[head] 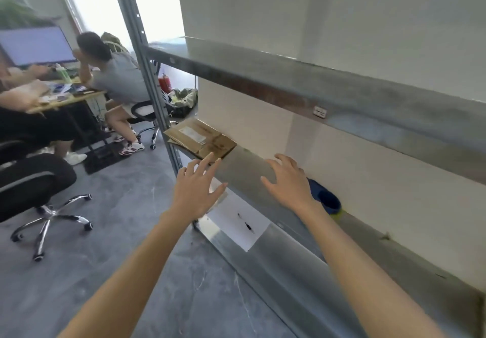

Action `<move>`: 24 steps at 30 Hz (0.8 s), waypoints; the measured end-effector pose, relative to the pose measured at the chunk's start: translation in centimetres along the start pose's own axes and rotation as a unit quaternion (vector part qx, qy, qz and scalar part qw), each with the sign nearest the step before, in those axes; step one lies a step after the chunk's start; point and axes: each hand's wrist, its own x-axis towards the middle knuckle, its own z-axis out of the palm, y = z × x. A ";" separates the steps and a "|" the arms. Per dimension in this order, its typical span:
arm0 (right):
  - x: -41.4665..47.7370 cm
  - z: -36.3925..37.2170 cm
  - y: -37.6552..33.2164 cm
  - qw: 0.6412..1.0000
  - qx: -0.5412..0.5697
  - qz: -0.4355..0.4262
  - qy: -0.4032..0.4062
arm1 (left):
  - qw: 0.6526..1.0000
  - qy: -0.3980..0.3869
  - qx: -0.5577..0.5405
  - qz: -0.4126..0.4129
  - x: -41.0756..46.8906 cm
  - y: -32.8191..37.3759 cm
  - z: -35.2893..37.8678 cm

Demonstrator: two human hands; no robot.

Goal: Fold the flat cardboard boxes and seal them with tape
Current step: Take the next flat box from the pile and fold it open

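I recorded strong daylight from the window [105, 0] at upper left, blown out to plain white. The upper shelf rail [263, 79] and lower shelf rail [276, 253] showed soft glare. Shadows were faint and diffuse. Light motion blur softened the whole frame; the label [190, 132] on the flat cardboard boxes [210, 144] was unreadable. Wide-angle distortion bowed the shelf upright [142, 48] and slanted straight lines near the edges.
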 end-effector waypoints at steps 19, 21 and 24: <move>23.2 13.0 -8.0 0.997 -0.017 0.046 -0.059 | 0.999 -0.051 -0.012 -0.008 17.3 -18.9 8.7; 25.5 14.3 -8.3 0.996 -0.012 0.060 -0.069 | 0.998 -0.060 -0.010 0.003 18.9 -20.2 9.4; 28.5 16.1 -8.7 0.995 -0.016 0.073 -0.067 | 0.998 -0.055 -0.010 0.017 21.6 -22.6 10.3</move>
